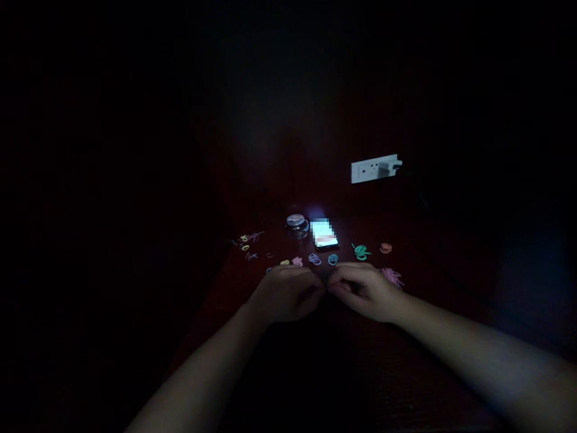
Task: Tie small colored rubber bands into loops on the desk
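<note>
My left hand [288,293] and my right hand [363,290] meet fingertip to fingertip low over the dark red table [279,355]. Both are closed in a pinch; whatever lies between the fingertips is too small and dark to make out. Just beyond them lie little groups of coloured bands: yellow bands [285,263], pink bands [297,261], purple bands [314,259] and blue bands [332,259]. Past my right hand are green bands [360,251], orange bands [386,248] and a pink-purple heap of bands [392,277], partly covered by that hand.
A lit phone [324,233] lies farther back, beside a small clear jar with a lid [296,221]. Scattered yellow and purple bands [246,238] are at the far left. On the wall is a white socket plate [367,169] with a plug in it. Surroundings are very dark.
</note>
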Motion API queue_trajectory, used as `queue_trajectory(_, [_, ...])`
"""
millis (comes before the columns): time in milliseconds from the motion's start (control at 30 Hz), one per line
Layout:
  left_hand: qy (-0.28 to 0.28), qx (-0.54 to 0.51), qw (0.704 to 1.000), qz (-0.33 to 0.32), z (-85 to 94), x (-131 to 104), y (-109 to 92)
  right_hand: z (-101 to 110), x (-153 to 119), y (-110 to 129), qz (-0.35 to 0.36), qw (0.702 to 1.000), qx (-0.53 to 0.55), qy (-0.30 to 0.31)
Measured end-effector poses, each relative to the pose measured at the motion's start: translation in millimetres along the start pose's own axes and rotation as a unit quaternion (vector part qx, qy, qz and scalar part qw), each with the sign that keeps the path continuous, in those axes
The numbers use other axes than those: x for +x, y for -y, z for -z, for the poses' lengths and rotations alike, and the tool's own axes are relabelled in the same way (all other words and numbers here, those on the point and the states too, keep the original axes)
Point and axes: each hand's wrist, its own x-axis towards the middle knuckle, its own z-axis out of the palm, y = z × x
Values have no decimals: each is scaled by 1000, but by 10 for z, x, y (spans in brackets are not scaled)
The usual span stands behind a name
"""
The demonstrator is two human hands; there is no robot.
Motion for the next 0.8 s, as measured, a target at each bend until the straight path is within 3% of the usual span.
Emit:
queue_trajectory(367, [-9,-3,1000,0,13,-1,5,24,-23,-22,-7,1000,4,-9])
queue_trajectory(633, [-14,-7,1000,-11,3,-3,19,11,-7,-6,50,999,-10,-8])
queue_trajectory(800, [-11,-15,1000,-17,8,0,24,30,-5,-14,48,998,-25,-12])
